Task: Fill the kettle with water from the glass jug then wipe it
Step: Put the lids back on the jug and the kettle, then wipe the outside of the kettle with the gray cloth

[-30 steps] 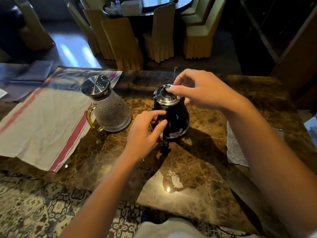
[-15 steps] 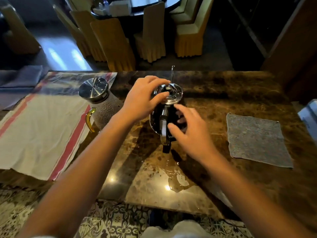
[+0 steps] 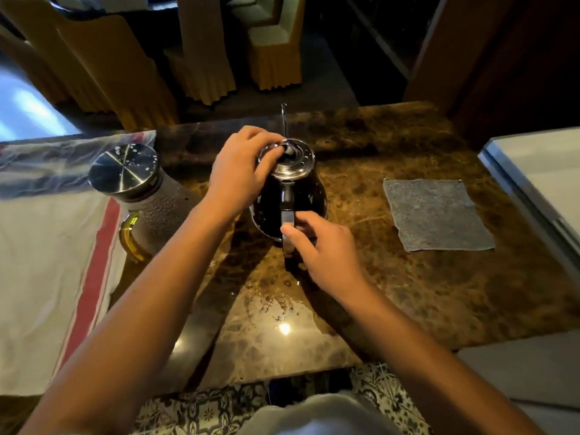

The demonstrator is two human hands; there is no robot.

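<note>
The kettle [image 3: 290,199] stood between the hands; the left hand [image 3: 240,174] pinched its lid [image 3: 290,158]; the right hand [image 3: 326,255] curled around the handle [image 3: 287,215] (jug [image 3: 141,196] left, cloth [image 3: 436,213] right).

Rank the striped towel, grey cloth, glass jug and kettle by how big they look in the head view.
1. striped towel, largest by far, though cut off at the left edge.
2. grey cloth.
3. glass jug and kettle look about alike; the left hand, right hand and forearm hide parts of both, so no ranking.
</note>
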